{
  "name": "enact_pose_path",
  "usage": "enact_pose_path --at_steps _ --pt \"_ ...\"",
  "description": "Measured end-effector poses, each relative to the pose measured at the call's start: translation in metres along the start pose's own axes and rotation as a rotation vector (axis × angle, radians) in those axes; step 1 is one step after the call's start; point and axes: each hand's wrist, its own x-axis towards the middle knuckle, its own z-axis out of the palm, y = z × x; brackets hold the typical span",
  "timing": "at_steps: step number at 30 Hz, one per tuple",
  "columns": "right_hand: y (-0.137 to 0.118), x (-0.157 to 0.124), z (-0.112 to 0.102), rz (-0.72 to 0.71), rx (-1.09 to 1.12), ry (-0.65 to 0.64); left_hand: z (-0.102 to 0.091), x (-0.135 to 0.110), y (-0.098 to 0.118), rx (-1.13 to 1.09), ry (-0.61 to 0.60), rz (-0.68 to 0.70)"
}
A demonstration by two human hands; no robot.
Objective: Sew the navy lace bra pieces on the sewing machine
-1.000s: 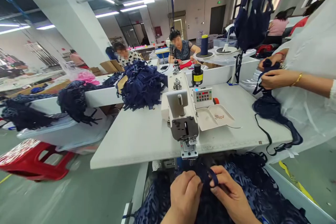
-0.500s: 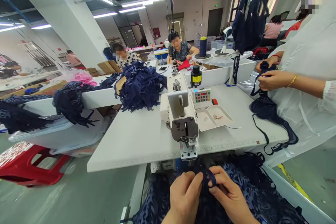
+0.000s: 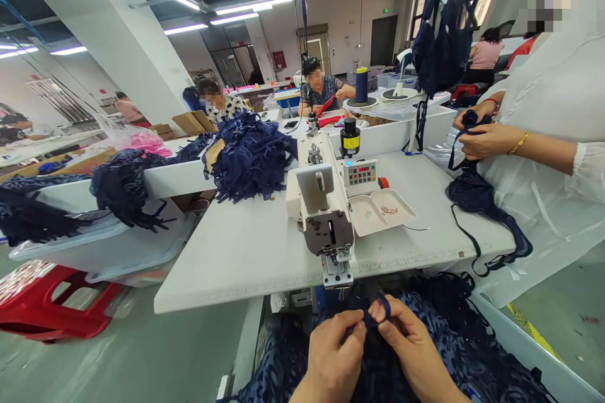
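Close together just below the front of the sewing machine, my two hands work on a narrow navy strap. My left hand pinches one part of it between thumb and fingertips. The strap curves in a small loop over the fingers of my right hand, which are closed on it too. Dark lace garments lie heaped beneath both hands. The machine's presser foot and plate are a short way above the strap, apart from it. Where the strap's ends run is hidden.
On the white table lie a pile of navy straps and a two-part tray with tiny metal parts. At right a person's hands hold a navy bra. A red stool stands left.
My fingers have shifted slightly on the strap, and its loop now stands more open around my right fingertips. The whole view has moved a little.
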Motion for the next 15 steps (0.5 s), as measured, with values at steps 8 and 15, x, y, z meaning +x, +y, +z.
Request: enact_pose_path --at_steps 8,15 --pt "-0.0031 -0.0003 -0.0009 -0.022 -0.012 -0.011 -0.004 -0.001 0.0001 -0.038 -0.023 -0.02" --pt "-0.0069 0.0018 -0.0008 -0.004 0.001 0.004 -0.0032 0.0045 0.003 -0.163 -0.062 -0.136"
